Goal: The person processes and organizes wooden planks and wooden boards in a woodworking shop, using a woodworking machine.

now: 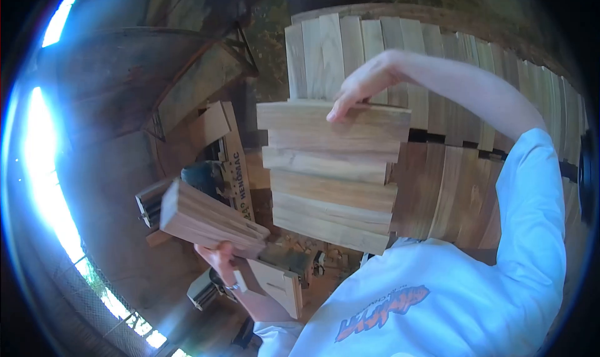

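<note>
My left hand (220, 258) is closed around the underside of a thick bundle of short wooden boards (212, 222), held tilted at the lower left. My right arm reaches across from the right. The fingers of my right hand (365, 82) curl over the edge of a light wooden board (294, 114), partly hidden from view. That board is at the far end of a row of similar boards (331, 197) with uneven ends, lying side by side in front of my body.
Long rows of upright-laid boards (456, 182) stretch to the right, with more boards (325, 50) behind. At the left stands a machine with a lettered beam (240, 175). A pale panel (275, 285) is below my left hand. A mesh fence (112, 313) borders the far left.
</note>
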Demonstrator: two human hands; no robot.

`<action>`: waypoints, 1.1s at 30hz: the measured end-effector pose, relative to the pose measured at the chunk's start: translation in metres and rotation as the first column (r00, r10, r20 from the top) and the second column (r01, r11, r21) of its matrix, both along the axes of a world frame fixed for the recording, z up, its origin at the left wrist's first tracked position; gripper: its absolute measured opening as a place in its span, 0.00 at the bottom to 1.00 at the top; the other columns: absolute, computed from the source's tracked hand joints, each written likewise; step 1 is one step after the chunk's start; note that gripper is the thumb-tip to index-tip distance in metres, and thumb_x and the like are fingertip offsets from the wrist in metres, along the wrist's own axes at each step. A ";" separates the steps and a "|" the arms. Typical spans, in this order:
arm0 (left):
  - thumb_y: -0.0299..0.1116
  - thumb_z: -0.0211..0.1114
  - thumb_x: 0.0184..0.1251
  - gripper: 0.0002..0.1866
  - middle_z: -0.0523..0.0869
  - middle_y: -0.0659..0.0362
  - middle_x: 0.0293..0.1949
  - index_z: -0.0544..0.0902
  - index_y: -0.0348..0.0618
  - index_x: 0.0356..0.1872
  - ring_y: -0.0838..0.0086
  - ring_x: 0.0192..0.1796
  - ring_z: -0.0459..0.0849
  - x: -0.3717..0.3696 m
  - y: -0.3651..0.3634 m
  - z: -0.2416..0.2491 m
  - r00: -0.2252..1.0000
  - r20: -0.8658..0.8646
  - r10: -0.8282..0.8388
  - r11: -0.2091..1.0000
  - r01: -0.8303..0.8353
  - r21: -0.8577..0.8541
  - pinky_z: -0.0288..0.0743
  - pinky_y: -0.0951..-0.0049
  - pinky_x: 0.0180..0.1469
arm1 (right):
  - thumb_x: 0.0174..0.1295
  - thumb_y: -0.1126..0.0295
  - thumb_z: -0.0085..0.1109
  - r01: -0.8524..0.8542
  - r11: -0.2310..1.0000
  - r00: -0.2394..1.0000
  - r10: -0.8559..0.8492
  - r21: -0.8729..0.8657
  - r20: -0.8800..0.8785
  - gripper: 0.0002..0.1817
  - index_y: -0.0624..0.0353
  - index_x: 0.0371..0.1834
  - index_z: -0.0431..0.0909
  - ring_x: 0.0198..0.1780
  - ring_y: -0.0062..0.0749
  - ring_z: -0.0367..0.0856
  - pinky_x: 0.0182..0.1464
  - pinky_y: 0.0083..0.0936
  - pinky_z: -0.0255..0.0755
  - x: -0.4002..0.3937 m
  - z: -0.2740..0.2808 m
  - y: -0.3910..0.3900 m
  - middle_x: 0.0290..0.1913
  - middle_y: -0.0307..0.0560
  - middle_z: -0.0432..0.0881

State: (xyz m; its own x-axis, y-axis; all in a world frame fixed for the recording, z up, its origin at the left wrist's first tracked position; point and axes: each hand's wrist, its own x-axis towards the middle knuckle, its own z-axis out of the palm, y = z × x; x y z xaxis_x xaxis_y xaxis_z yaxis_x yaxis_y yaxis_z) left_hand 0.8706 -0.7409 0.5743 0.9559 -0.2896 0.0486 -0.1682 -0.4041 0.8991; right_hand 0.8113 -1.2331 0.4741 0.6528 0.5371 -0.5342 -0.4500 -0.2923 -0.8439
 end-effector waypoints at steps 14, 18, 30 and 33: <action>0.59 0.71 0.67 0.31 0.85 0.59 0.39 0.84 0.34 0.46 0.73 0.38 0.81 0.178 -0.543 0.114 0.910 0.375 -0.178 0.968 0.231 -0.102 0.77 0.69 0.46 | 0.51 0.54 0.76 0.526 0.691 0.726 -0.062 -0.495 0.685 0.37 0.70 0.58 0.77 0.57 0.52 0.83 0.59 0.41 0.80 -0.072 0.058 0.074 0.55 0.60 0.81; 0.58 0.75 0.65 0.36 0.85 0.49 0.55 0.83 0.32 0.58 0.71 0.51 0.86 0.140 -0.526 0.096 0.914 0.199 -0.354 0.907 0.387 -0.166 0.79 0.65 0.54 | 0.54 0.75 0.65 0.684 0.526 0.626 -0.066 -0.506 0.777 0.15 0.65 0.45 0.82 0.52 0.45 0.85 0.50 0.37 0.84 -0.058 0.033 0.083 0.47 0.53 0.82; 0.39 0.64 0.76 0.20 0.86 0.54 0.45 0.82 0.32 0.57 0.74 0.41 0.83 0.004 -0.102 0.093 0.955 0.252 -0.158 0.986 0.167 -0.017 0.75 0.71 0.51 | 0.44 0.67 0.75 0.694 0.566 0.642 -0.207 -0.445 0.738 0.24 0.65 0.46 0.85 0.52 0.55 0.85 0.57 0.43 0.79 -0.026 0.028 0.009 0.46 0.60 0.86; 0.34 0.64 0.76 0.14 0.85 0.57 0.45 0.82 0.32 0.53 0.75 0.40 0.82 -0.060 -0.019 0.065 0.987 0.152 0.049 0.971 -0.083 0.226 0.75 0.73 0.50 | 0.47 0.61 0.78 0.679 0.543 0.602 -0.027 -0.494 0.798 0.29 0.65 0.52 0.83 0.55 0.55 0.83 0.59 0.44 0.78 -0.009 -0.056 -0.012 0.50 0.59 0.84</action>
